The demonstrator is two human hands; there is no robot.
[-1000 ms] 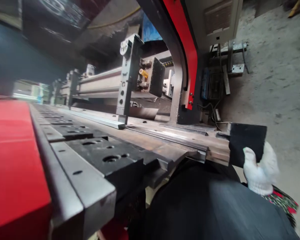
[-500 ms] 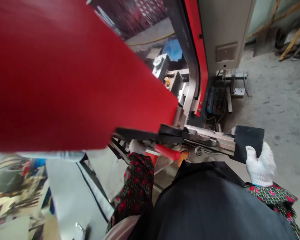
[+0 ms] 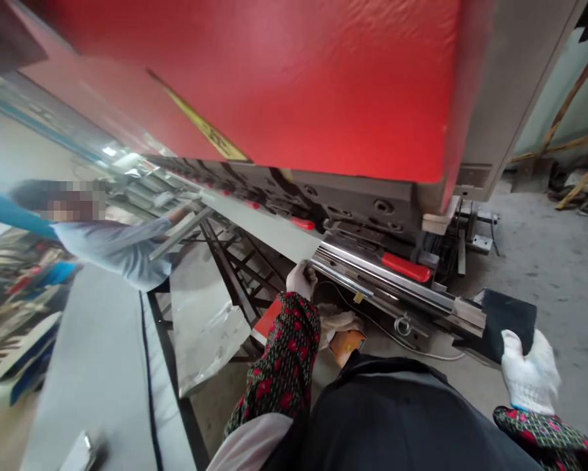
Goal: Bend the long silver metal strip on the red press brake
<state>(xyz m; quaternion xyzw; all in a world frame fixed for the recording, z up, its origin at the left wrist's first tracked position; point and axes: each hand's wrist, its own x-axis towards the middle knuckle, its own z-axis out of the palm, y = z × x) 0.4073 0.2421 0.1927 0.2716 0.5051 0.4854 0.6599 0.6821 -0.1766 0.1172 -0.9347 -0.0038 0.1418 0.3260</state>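
My left hand (image 3: 302, 280), in a pale glove, is closed at the near corner of a long pale metal sheet (image 3: 278, 230) that lies along the front of a red press machine (image 3: 323, 85). Its fingertips are partly hidden. My right hand (image 3: 530, 371), in a white knitted glove, grips the near edge of a black plate (image 3: 509, 320) at the right end of the machine's bed, thumb on top. Between my hands runs a shiny metal die rail (image 3: 386, 268), with a red handle (image 3: 406, 267) just above it.
A co-worker in a light shirt (image 3: 121, 245) stands far left, arms reaching toward the sheet's far end. A grey table (image 3: 92, 366) is at lower left, beside a metal plate (image 3: 203, 320). On the floor lie an orange box (image 3: 347, 345) and a cable (image 3: 435, 355).
My view has swung so that the machine's front, the long sheet and the co-worker now show. My left hand, earlier partly behind the red machine, is now in plain sight. My right hand stays on the black plate.
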